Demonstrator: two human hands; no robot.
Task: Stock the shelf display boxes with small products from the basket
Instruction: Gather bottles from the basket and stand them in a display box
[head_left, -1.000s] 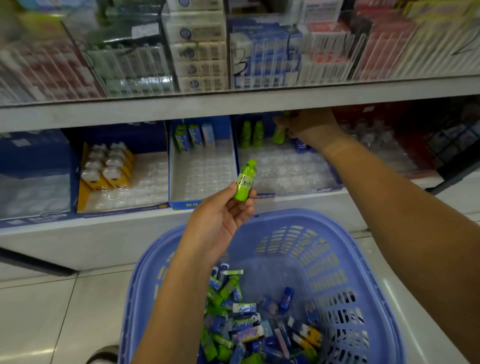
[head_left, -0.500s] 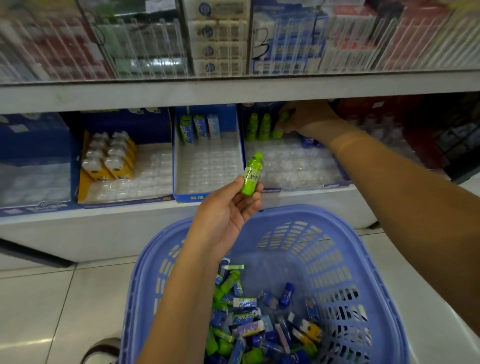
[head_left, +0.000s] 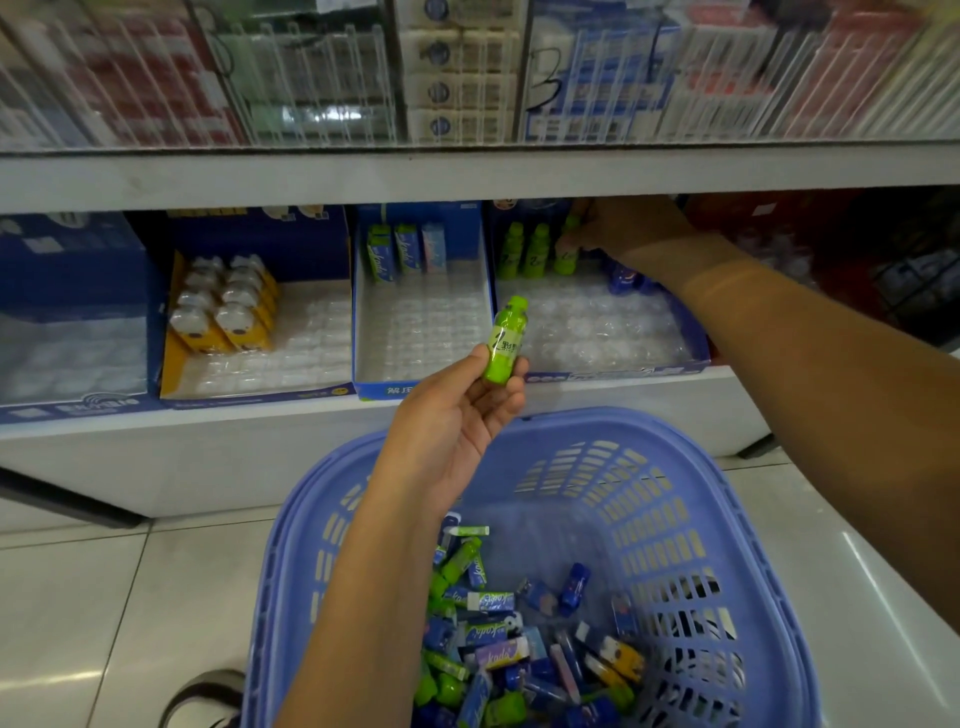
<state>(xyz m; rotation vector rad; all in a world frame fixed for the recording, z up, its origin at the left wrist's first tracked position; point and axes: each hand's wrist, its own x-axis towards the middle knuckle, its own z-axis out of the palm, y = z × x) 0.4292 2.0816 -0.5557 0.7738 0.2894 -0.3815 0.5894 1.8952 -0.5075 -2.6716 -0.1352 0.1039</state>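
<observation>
My left hand (head_left: 462, 415) pinches a small green bottle (head_left: 506, 340) upright above the blue basket (head_left: 727, 519). Deep in the right display box (head_left: 691, 343), my right hand (head_left: 618, 228) holds a third green bottle (head_left: 567, 254) at the back row, next to two standing green bottles (head_left: 523, 250). Several small blue, green and yellow products (head_left: 519, 639) lie in the basket's bottom.
The middle display box (head_left: 415, 387) has three small cartons at its back. The left box (head_left: 249, 389) holds several yellow-and-white items (head_left: 223, 306). A low shelf lip (head_left: 467, 171) hangs just above the boxes. A shoe (head_left: 202, 696) stands on the tiled floor.
My right hand has set its green bottle down upright at the back of the right box. My left hand keeps its bottle raised in about the same place.
</observation>
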